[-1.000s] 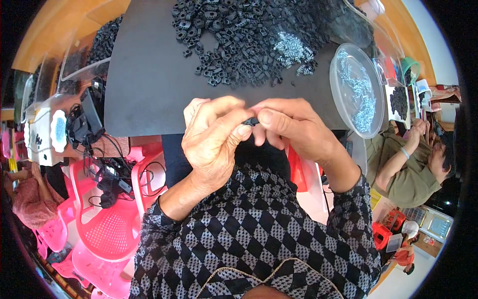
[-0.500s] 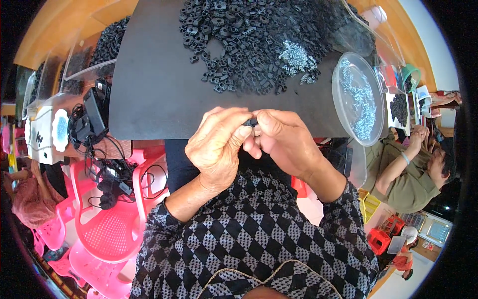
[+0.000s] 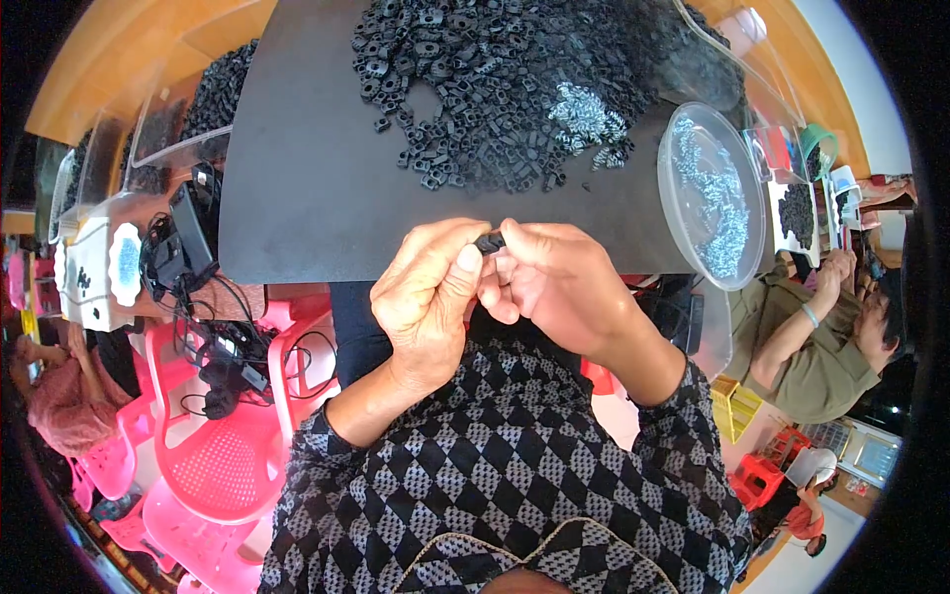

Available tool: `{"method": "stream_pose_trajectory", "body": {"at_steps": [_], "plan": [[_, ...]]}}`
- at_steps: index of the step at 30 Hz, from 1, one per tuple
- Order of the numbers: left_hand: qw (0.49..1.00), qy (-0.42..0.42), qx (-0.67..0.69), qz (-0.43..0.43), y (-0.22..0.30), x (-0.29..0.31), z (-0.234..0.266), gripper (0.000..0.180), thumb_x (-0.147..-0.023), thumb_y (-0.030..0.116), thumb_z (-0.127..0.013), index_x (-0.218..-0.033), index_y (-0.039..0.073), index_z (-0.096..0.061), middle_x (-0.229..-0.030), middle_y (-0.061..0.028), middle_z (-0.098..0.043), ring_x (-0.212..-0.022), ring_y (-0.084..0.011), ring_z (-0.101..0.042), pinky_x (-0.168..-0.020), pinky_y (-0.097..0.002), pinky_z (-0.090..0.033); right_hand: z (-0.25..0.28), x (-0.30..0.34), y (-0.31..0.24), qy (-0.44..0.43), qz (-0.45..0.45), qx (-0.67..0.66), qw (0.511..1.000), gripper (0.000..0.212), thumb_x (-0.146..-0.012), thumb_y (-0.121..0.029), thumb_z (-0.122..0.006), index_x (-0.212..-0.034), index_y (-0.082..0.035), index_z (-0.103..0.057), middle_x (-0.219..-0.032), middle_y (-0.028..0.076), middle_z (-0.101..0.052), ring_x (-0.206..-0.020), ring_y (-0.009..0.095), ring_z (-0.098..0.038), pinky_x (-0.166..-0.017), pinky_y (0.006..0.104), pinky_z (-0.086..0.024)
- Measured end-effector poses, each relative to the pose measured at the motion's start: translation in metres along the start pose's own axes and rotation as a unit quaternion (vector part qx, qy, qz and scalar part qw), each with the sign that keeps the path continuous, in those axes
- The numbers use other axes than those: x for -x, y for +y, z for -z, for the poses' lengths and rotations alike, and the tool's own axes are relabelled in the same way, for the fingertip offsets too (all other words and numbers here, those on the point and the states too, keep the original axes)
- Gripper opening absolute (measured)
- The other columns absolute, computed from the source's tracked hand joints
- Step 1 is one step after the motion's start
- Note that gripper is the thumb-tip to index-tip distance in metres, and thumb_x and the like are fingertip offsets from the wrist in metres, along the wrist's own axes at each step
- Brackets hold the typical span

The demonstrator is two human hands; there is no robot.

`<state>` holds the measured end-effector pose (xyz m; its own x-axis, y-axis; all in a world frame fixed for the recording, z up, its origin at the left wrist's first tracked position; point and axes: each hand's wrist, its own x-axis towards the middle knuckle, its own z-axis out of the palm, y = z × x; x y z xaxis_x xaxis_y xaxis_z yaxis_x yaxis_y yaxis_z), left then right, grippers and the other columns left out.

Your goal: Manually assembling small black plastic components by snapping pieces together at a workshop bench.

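Observation:
Between my fingertips, just off the table's front edge, is a small black plastic part (image 3: 489, 243). My left hand (image 3: 427, 297) pinches it with thumb and forefinger. My right hand (image 3: 559, 282) closes on its other side, with the thumb pressed against it. The fingers cover most of the part. Beyond my hands a large heap of small black plastic parts (image 3: 465, 109) spreads over the dark table mat (image 3: 307, 198). A little pile of silvery springs (image 3: 586, 114) lies at the heap's right side. More springs lie in a round clear plastic dish (image 3: 683, 223) to the right.
Clear bins (image 3: 183, 148) of black parts stand at the left, near black power adapters with cables (image 3: 195, 238). A pink plastic chair (image 3: 223, 475) is at my left. At the right a co-worker (image 3: 821, 346) sits with hands together. Further people are in the background.
The black part has shifted slightly left and now shows more between my fingertips. My left thumb has moved a little, and both hands keep their pinch.

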<state>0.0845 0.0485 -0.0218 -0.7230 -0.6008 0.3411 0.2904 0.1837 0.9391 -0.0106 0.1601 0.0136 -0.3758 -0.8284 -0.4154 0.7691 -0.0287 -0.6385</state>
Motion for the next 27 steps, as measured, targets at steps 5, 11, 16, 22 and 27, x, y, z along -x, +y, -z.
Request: {"method": "stream_pose_trajectory", "body": {"at_steps": [5,11,16,22,27], "plan": [[0.999,-0.007,0.034,0.022,0.003,-0.001,-0.003,0.014,-0.089,0.002,-0.06,-0.098,-0.007,-0.064,-0.094,-0.0124,-0.063,-0.068,-0.0128,-0.061,-0.06,-0.0241,-0.05,0.001,-0.002,0.002,0.017,0.003,-0.007,1.0,0.036,-0.095,-0.031,-0.05,-0.089,0.003,-0.06,-0.08,0.008,-0.06,-0.065,0.015,-0.054,-0.057,0.0272,-0.041],[0.997,-0.012,-0.073,-0.027,0.001,0.001,-0.004,0.014,-0.088,0.003,-0.061,-0.099,-0.005,-0.065,-0.094,-0.0137,-0.064,-0.077,-0.0191,-0.062,-0.067,-0.0276,-0.05,-0.002,0.0,0.004,0.066,0.028,0.029,0.997,0.034,-0.095,-0.029,-0.051,-0.089,0.003,-0.059,-0.075,0.008,-0.059,-0.06,0.014,-0.053,-0.052,0.0263,-0.04],[0.984,-0.034,-0.167,-0.059,0.005,-0.018,0.015,0.018,-0.085,0.009,-0.064,-0.101,0.001,-0.067,-0.093,-0.0135,-0.065,-0.084,-0.0261,-0.063,-0.074,-0.0332,-0.05,-0.005,0.016,-0.025,0.151,0.052,0.17,0.972,0.036,-0.093,-0.031,-0.054,-0.092,0.004,-0.063,-0.078,0.012,-0.065,-0.058,0.011,-0.054,-0.05,0.0219,-0.043],[0.931,0.004,-0.348,-0.112,-0.017,-0.074,0.076,0.018,-0.076,-0.001,-0.064,-0.094,0.002,-0.066,-0.084,-0.0097,-0.065,-0.077,-0.0214,-0.062,-0.07,-0.0299,-0.049,0.036,0.035,-0.124,0.274,0.339,0.372,0.819,0.029,-0.09,-0.026,-0.057,-0.095,0.002,-0.065,-0.081,0.009,-0.067,-0.062,0.008,-0.055,-0.052,0.0202,-0.041],[0.912,-0.03,-0.395,-0.106,-0.02,-0.102,0.079,0.02,-0.076,0.001,-0.065,-0.096,0.002,-0.067,-0.078,-0.0071,-0.063,-0.071,-0.0148,-0.061,-0.067,-0.0248,-0.047,0.075,0.03,-0.207,0.378,0.413,0.464,0.686,0.028,-0.083,-0.024,-0.067,-0.096,0.001,-0.065,-0.082,0.004,-0.066,-0.066,0.006,-0.054,-0.054,0.0193,-0.038]]}}
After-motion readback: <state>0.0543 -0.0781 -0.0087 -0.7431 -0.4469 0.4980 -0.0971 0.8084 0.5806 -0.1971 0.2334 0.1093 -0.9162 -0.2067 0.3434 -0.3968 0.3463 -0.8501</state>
